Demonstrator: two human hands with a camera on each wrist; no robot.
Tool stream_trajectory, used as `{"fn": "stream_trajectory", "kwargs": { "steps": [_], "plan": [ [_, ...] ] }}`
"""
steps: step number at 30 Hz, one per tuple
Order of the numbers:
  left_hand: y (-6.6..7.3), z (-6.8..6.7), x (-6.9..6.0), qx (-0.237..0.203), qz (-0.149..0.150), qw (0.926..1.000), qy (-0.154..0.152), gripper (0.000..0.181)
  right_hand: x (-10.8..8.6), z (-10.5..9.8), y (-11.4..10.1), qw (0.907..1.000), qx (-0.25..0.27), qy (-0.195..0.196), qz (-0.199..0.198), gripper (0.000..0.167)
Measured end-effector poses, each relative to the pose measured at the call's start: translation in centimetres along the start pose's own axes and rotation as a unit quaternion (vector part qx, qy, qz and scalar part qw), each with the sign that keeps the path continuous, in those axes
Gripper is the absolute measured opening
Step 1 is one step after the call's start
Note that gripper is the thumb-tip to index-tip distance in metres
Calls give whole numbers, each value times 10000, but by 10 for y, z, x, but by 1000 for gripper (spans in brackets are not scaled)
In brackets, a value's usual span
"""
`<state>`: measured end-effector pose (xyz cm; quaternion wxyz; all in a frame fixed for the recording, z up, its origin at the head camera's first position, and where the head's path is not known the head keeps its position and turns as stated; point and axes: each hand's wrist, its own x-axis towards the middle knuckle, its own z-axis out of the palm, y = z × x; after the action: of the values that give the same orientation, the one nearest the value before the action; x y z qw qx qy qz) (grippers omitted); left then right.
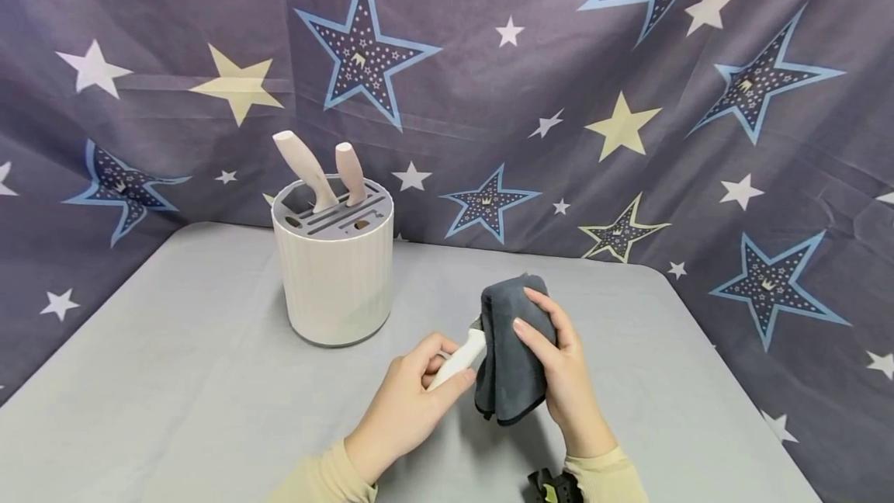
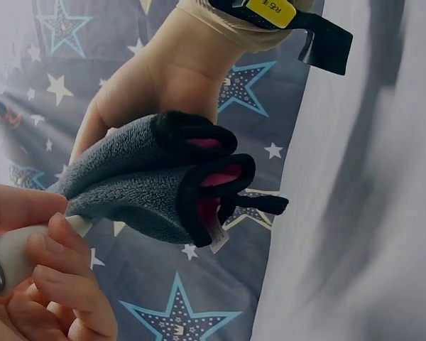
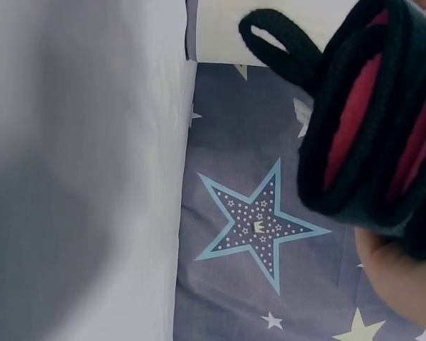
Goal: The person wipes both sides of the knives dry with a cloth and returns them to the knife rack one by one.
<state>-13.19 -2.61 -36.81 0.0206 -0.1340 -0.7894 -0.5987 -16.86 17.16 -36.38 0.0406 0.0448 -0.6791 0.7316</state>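
My left hand (image 1: 401, 402) grips the white handle of a knife (image 1: 459, 360) above the table. Only a small bit of its blade shows; the rest is hidden by a folded dark grey cloth (image 1: 508, 383). The right hand (image 1: 569, 379) holds this cloth around the blade, thumb and fingers spread over its outer side. In the left wrist view, the cloth (image 2: 138, 202) has black edging, a reddish inner side, and a small tag. Seen from the right wrist, a black loop hangs off the cloth (image 3: 348, 135).
A white ribbed knife block (image 1: 335, 289) stands at the back left of the grey-covered table (image 1: 174, 379). Two pale pinkish handles (image 1: 305, 165) stick up from its slotted top. A dark curtain with stars (image 1: 447, 138) hangs behind the table.
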Motion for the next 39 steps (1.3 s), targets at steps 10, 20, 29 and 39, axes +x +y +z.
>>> {"fn": "stream_trajectory", "kwargs": {
  "steps": [10, 20, 29, 39],
  "plan": [
    [1, 1, -1, 57, -56, 9999, -149, 14, 6, -5, 0, 9979, 276, 575, 147, 43],
    [-4, 4, -1, 21, -15, 9998, -208, 16, 11, -7, 0, 9928, 548, 1066, 44, 44],
    [-4, 3, -1, 57, -29, 9999, -148, 14, 9, -3, 1, 9950, 391, 917, 90, 45],
    [-5, 0, 1, 236, -88, 9997, 36, 13, 6, 1, 1, 9985, -100, 471, 263, 46]
  ]
}}
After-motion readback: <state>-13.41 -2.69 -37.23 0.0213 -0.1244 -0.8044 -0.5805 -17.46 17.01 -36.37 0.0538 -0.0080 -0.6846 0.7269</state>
